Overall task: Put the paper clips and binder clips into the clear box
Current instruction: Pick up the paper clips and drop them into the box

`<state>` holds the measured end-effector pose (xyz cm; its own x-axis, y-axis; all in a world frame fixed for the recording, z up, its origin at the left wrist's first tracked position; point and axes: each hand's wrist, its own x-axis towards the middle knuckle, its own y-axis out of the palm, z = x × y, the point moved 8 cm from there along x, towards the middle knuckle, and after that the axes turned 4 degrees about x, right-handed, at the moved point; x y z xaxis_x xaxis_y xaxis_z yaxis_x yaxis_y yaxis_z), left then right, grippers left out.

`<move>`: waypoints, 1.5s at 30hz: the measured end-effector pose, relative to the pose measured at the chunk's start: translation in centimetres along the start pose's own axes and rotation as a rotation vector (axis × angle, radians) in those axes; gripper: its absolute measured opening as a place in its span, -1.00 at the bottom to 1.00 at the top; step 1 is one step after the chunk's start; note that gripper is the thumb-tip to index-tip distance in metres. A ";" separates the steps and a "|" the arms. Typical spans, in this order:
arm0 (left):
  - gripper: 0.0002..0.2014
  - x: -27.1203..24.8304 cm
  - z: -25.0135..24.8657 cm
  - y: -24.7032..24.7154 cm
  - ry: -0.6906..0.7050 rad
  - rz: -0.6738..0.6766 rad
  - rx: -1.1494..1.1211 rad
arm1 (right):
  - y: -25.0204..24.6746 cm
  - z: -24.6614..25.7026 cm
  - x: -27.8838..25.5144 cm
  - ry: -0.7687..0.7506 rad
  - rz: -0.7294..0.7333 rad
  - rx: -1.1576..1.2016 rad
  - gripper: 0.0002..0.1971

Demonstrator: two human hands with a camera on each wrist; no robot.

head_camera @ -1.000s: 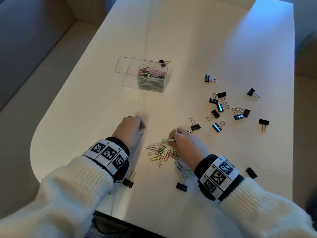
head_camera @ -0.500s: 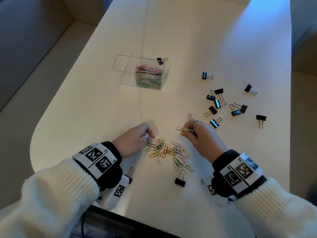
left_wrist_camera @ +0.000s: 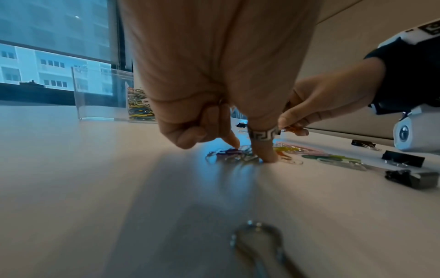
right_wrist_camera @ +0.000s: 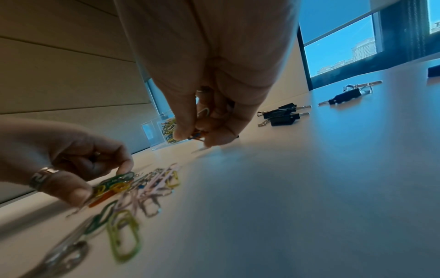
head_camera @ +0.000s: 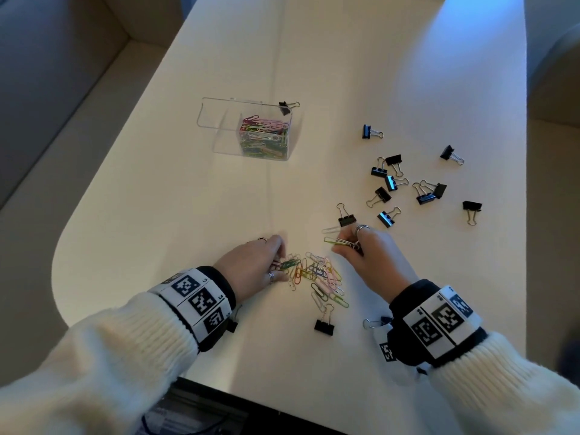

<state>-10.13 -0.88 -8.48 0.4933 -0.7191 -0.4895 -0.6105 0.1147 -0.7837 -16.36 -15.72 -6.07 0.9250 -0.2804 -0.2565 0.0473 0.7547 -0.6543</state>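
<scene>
A clear box [head_camera: 219, 128] stands at mid-table with coloured paper clips [head_camera: 266, 136] in its right compartment and a black binder clip [head_camera: 284, 107] on its rim. Loose paper clips [head_camera: 317, 274] lie in a pile near me. My left hand [head_camera: 282, 268] is at the pile's left edge, and its thumb and forefinger pinch a few clips [left_wrist_camera: 228, 151] against the table. My right hand [head_camera: 343, 244] is raised just beyond the pile and pinches a small bunch of clips [head_camera: 337, 241]. Several black binder clips [head_camera: 392, 183] lie scattered to the right.
One binder clip [head_camera: 346, 219] lies just beyond my right hand and a white paper clip [head_camera: 331, 229] beside it. Another binder clip [head_camera: 324, 325] sits at the front, and others lie partly hidden under both wrists. The white table [head_camera: 188, 215] has a rounded left corner.
My right hand rose off the pile with a bunch of paper clips and moved away from me. My left hand slid right to the pile's left edge and took hold of clips.
</scene>
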 end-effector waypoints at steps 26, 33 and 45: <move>-0.91 1.7 -1.0 -5.9 -0.090 -0.006 -2.048 | -3.5 13.8 1.1 -0.445 -0.134 0.066 -0.96; -0.65 1.9 -0.8 -7.0 -0.055 0.043 -2.122 | -0.4 16.1 3.1 -0.526 -0.020 -0.295 -0.87; -0.52 4.1 2.4 -12.1 -0.213 -0.020 -2.089 | -3.6 10.0 11.8 -0.193 -0.172 0.002 -0.40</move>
<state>0.77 -3.61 -1.94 0.4610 -0.6214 -0.6335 -0.1535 -0.7590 0.6327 -1.84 -15.84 0.32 0.9581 -0.2866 -0.0007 0.2109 0.7068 -0.6753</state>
